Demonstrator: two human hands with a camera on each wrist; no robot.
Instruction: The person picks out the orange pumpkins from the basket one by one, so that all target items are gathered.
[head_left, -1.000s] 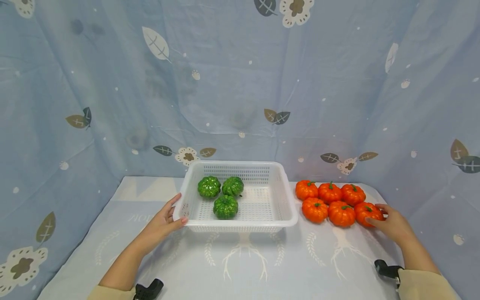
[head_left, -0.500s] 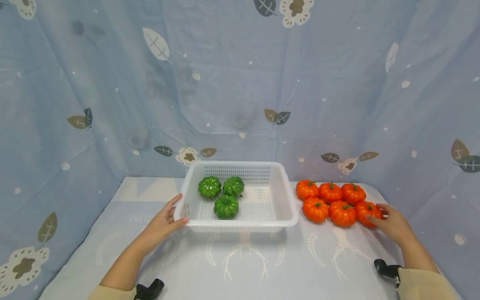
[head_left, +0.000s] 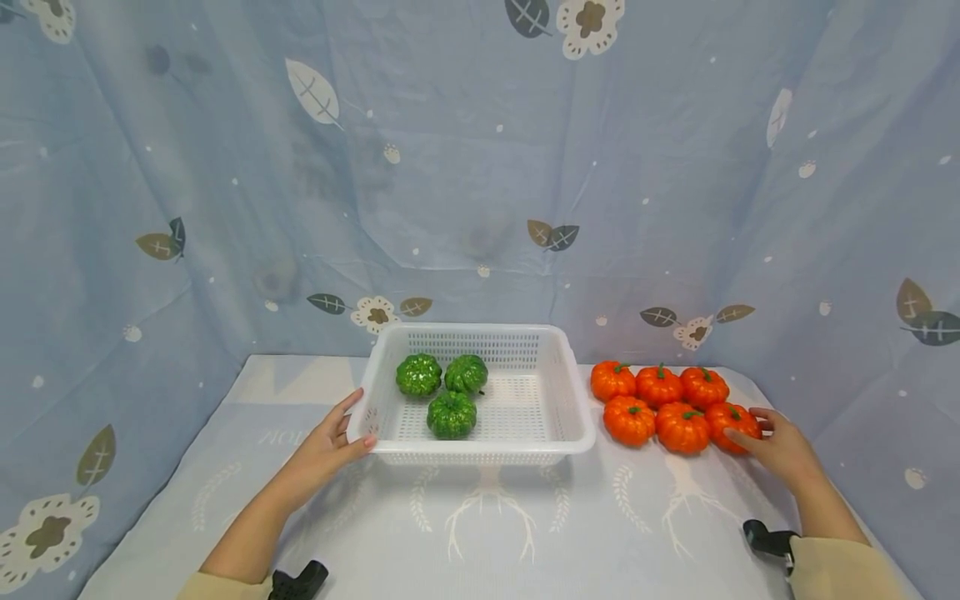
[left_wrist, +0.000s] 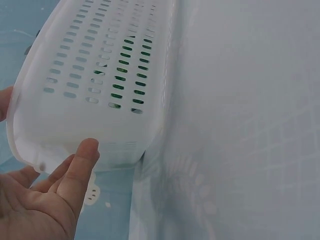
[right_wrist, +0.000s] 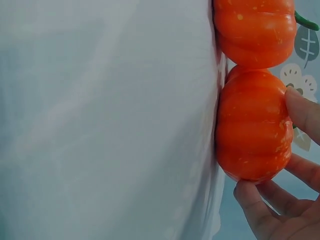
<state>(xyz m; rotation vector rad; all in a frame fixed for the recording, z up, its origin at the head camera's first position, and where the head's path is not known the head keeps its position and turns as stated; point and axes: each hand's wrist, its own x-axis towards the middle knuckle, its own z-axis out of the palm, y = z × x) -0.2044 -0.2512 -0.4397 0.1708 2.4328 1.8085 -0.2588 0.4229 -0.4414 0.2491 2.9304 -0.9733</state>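
Observation:
A white plastic basket [head_left: 480, 447] with slotted walls stands on the table. My left hand [head_left: 318, 458] holds its near left corner, the thumb on the rim and the fingers along the left side; the left wrist view shows fingertips [left_wrist: 89, 147] against the slotted wall. Inside are three green pumpkins, [head_left: 418, 374] at back left, another green pumpkin [head_left: 467, 374] beside it, and the third green pumpkin [head_left: 452, 415] nearer me. To the right, my right hand [head_left: 783, 450] grips the near right orange pumpkin [right_wrist: 255, 127], thumb on one side and fingers on the other. It rests on the table.
Several other orange pumpkins [head_left: 682, 428] sit close together in two rows right of the basket, next to the gripped one. A patterned white cloth [head_left: 555, 533] covers the table. Blue curtain [head_left: 480, 167] hangs behind and at both sides.

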